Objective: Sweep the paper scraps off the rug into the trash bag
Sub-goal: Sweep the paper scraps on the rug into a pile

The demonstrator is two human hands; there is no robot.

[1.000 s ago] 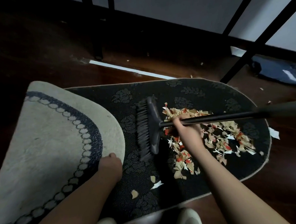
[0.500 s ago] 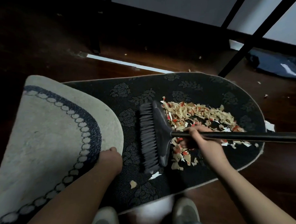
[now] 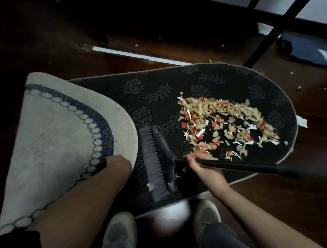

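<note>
Down on the dark floor, the rug point(image 3: 176, 90) lies with its left end folded over — the left hand point(image 3: 118, 165) grips that pale flap at its edge. The right hand point(image 3: 201, 169) is wrapped round the broom point(image 3: 160, 161) handle just behind the head, bristles resting on the rug's dark underside. Paper scraps point(image 3: 224, 125) lie heaped toward the right end, well apart from the bristles.

Dark reddish wood floor point(image 3: 273, 203), dim overall. Bright strip of light point(image 3: 138, 57) across the boards at the far side. Black metal frame legs point(image 3: 278, 27) slant at upper right against a pale wall point(image 3: 318, 5). Dark bluish bundle point(image 3: 312, 48) on the floor beside them.
</note>
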